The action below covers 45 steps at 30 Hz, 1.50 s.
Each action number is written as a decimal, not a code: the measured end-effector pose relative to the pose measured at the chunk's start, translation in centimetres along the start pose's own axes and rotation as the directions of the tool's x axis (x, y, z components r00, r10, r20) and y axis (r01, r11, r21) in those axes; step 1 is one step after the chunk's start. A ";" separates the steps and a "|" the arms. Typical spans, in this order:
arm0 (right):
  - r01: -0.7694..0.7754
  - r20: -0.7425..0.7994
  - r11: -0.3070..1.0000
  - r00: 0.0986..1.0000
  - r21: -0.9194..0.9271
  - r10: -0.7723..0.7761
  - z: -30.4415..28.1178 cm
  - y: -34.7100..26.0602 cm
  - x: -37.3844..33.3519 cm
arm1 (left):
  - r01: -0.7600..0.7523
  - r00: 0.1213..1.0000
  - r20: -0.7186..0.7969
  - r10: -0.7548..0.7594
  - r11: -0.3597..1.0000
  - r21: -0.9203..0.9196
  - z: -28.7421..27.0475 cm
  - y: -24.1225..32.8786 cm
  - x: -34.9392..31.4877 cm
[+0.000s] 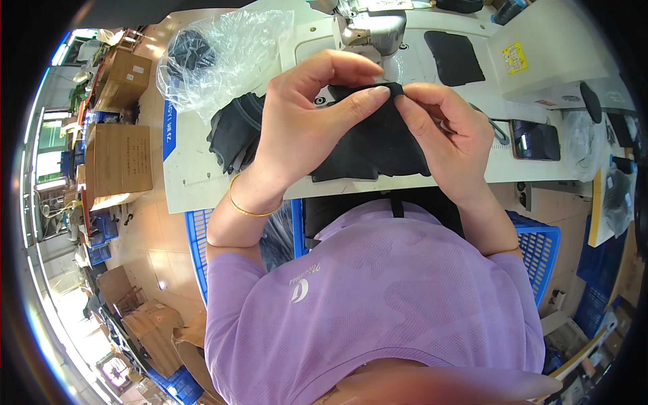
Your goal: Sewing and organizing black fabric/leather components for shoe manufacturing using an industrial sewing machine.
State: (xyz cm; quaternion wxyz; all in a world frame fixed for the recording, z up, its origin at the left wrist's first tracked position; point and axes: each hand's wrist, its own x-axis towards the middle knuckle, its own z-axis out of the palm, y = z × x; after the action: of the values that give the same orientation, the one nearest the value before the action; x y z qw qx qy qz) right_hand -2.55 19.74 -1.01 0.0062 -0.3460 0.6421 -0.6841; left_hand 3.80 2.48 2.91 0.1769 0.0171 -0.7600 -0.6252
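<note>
Between my hands a piece of black fabric (385, 145) hangs down over the front of the white sewing table (196, 192). My left hand (317, 111) pinches its upper edge between thumb and fingers, a gold bangle on the wrist. Close beside it, my right hand (449, 128) grips the same edge with thumb and forefinger. The sewing machine (371, 30) stands just beyond my hands. A bunched pile of black fabric pieces (236, 131) lies left of my left hand, partly covered by it. Another flat black fabric piece (453, 57) rests at the far right.
A clear plastic bag (236, 54) with dark contents lies at the table's far left. Right of my hand are scissors (498, 131) and a dark phone (535, 140). Blue plastic baskets (540, 253) flank me below the table. Cardboard boxes (118, 158) stand on the left.
</note>
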 end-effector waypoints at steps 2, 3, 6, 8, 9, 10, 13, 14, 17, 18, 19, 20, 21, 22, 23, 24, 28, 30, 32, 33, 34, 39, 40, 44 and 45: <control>0.003 0.004 1.000 1.000 -0.018 -0.003 0.0 0.0 0.0 | 0.029 0.999 0.044 -0.032 0.998 0.064 0.0 0.0 0.0; -0.005 0.004 1.000 1.000 -0.027 0.005 0.0 -0.1 0.0 | 0.015 0.998 0.056 -0.018 0.999 0.050 0.0 0.0 0.0; -0.022 0.002 1.000 1.000 -0.019 0.022 0.0 -0.2 -0.1 | 0.001 0.999 0.053 -0.002 1.000 0.023 0.0 -0.2 -0.1; -0.027 0.002 0.999 1.000 -0.018 0.027 0.0 -0.4 -0.1 | 0.002 0.999 0.050 -0.002 1.000 -0.001 0.0 -0.3 -0.2; -0.028 0.003 0.999 1.000 -0.024 0.028 0.0 -0.4 -0.1 | 0.008 0.999 0.048 -0.008 1.000 -0.002 0.1 -0.3 -0.3; -0.029 0.004 0.999 1.000 -0.030 0.030 0.0 -0.5 -0.1 | 0.015 0.999 0.047 -0.014 1.000 -0.004 0.1 -0.3 -0.3; -0.033 0.007 0.999 0.999 -0.031 0.033 0.0 -0.6 0.0 | -0.003 0.999 0.038 0.004 1.000 -0.009 0.1 -0.4 -0.3; -0.033 0.003 0.999 0.999 -0.039 0.034 0.1 -0.6 0.1 | -0.012 0.999 0.034 0.012 1.000 -0.011 0.1 -0.4 -0.3; -0.052 -0.001 0.998 0.999 -0.024 0.052 0.2 -0.7 0.2 | -0.036 0.999 0.035 0.037 0.999 -0.015 0.0 -0.5 -0.2; -0.060 0.001 0.998 0.998 -0.012 0.060 0.2 -0.7 0.2 | -0.035 0.999 0.035 0.036 0.999 -0.018 0.0 -0.6 -0.2; -0.076 0.005 0.997 0.997 0.010 0.076 0.2 -0.7 0.2 | -0.034 0.999 0.035 0.035 0.999 -0.021 0.0 -0.6 -0.1; -0.076 0.008 0.997 0.997 -0.003 0.076 0.2 -0.7 0.2 | -0.033 0.999 0.035 0.034 0.999 -0.024 0.0 -0.6 -0.1; -0.085 0.014 0.996 0.996 -0.007 0.085 0.1 -0.8 0.2 | -0.041 0.999 0.034 0.042 0.999 -0.023 0.0 -0.6 -0.1; -0.093 0.018 0.996 0.995 0.001 0.093 0.1 -0.8 0.2 | -0.050 0.998 0.032 0.050 0.999 -0.021 0.1 -0.6 -0.1; -0.086 0.018 0.996 0.996 -0.005 0.086 0.1 -0.8 0.3 | -0.053 0.998 0.025 0.054 0.998 -0.015 0.1 -0.6 -0.1; -0.079 0.015 0.997 0.997 0.000 0.079 0.1 -0.9 0.3 | -0.042 0.999 -0.002 0.042 0.998 -0.043 0.1 -0.6 -0.2; -0.097 0.051 0.995 0.994 -0.002 0.097 -0.1 -1.2 0.1 | -0.022 0.991 -0.137 0.002 0.989 -0.148 -0.1 -0.5 -0.2; -0.098 0.071 0.994 0.992 -0.045 0.101 -0.3 -1.4 -0.1 | -0.063 0.983 -0.184 0.018 0.969 -0.240 -0.3 -0.6 -0.1; -0.099 0.080 0.993 0.991 -0.059 0.104 -0.4 -1.4 -0.3 | -0.045 0.981 -0.194 -0.003 0.969 -0.244 -0.4 -0.8 0.1; -0.096 0.077 0.994 0.992 -0.054 0.100 -0.3 -1.4 -0.3 | -0.043 0.980 -0.201 -0.009 0.967 -0.253 -0.4 -0.9 0.1; -0.092 0.074 0.995 0.993 -0.050 0.095 -0.3 -1.4 -0.3 | -0.045 0.980 -0.198 -0.008 0.964 -0.262 -0.4 -1.0 0.1; -0.094 0.060 0.994 0.993 -0.058 0.097 -0.2 -1.4 -0.4 | -0.051 0.979 -0.203 -0.010 0.955 -0.294 -0.4 -1.2 0.0; -0.103 0.059 0.994 0.993 -0.047 0.106 -0.1 -1.4 -0.4 | -0.053 0.980 -0.198 -0.007 0.953 -0.299 -0.4 -1.3 0.0; -0.098 0.045 0.992 0.994 -0.080 0.101 -0.1 -1.3 -0.6 | -0.058 0.979 -0.203 -0.007 0.949 -0.311 -0.3 -1.4 -0.1; -0.106 0.044 0.992 0.993 -0.074 0.109 -0.1 -1.2 -0.6 | -0.072 0.979 -0.204 0.005 0.944 -0.322 -0.3 -1.5 -0.1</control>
State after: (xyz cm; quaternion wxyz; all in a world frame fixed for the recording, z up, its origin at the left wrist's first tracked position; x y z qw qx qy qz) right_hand -1.61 20.35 -0.21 0.0459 -0.3271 0.6835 -0.6509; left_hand 3.71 1.89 1.52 0.2651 0.0354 -0.6239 -0.7343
